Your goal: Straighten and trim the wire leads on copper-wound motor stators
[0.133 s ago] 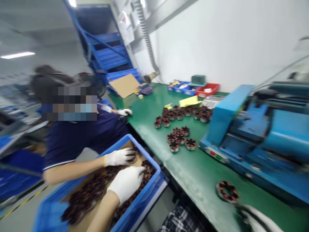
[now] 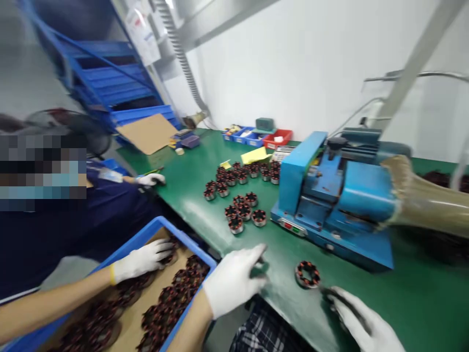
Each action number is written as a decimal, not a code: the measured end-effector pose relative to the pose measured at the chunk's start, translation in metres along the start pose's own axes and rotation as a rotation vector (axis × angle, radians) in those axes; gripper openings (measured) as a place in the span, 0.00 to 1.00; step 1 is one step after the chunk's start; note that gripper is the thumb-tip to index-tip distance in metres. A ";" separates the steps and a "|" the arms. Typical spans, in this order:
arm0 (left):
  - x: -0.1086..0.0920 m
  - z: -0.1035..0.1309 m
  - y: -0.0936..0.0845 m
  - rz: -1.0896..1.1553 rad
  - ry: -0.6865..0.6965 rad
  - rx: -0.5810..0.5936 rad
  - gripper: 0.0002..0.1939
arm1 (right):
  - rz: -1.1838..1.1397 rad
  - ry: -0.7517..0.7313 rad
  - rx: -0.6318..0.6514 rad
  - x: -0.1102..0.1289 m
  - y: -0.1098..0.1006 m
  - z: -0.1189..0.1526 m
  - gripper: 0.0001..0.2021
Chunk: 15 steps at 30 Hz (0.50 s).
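My left hand (image 2: pixel 236 281), in a white glove with darkened fingertips, is over the bench's front edge beside the blue crate (image 2: pixel 183 239). Its thumb and fingers are apart, and I see nothing between them. At the lower right, my gloved right hand (image 2: pixel 361 313) has its dark fingertips close to the rim of a single motor stator (image 2: pixel 308 275), a ring with copper windings. Those fingers are blurred, so whether they grip anything cannot be told. The crate holds many stators (image 2: pixel 164 305) on brown card.
A co-worker's gloved hand (image 2: pixel 144 259) reaches into the crate; another gloved hand (image 2: pixel 151 179) rests at the bench's far edge. Several stators (image 2: pixel 242 210) stand mid-bench. A blue machine (image 2: pixel 330 195) occupies the right. Small blue and red bins (image 2: pixel 278 139) line the wall.
My left hand has moved right, out from over the crate to the bench edge. The view has swung right, bringing more of the machine and my right hand into sight.
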<state>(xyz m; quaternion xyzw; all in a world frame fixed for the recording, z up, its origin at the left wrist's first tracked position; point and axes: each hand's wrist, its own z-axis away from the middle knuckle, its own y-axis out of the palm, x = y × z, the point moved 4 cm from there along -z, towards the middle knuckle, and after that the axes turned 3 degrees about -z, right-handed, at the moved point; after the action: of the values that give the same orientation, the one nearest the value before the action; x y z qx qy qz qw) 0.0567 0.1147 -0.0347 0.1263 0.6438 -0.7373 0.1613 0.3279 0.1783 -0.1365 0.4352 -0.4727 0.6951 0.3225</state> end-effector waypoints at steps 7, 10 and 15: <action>-0.055 -0.075 0.077 0.091 0.181 0.013 0.45 | -0.437 0.304 -0.178 0.014 -0.019 -0.004 0.25; -0.062 -0.065 0.088 0.088 0.142 -0.047 0.50 | -0.478 0.342 -0.129 0.018 -0.023 -0.004 0.27; -0.071 -0.052 0.097 0.081 0.360 -0.081 0.50 | -0.331 0.230 -0.002 0.030 -0.007 -0.012 0.26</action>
<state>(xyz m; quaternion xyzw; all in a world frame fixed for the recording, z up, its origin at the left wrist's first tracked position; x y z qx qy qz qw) 0.1592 0.1595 -0.1022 0.2753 0.6858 -0.6692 0.0782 0.3182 0.1930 -0.1086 0.4244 -0.3553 0.6772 0.4848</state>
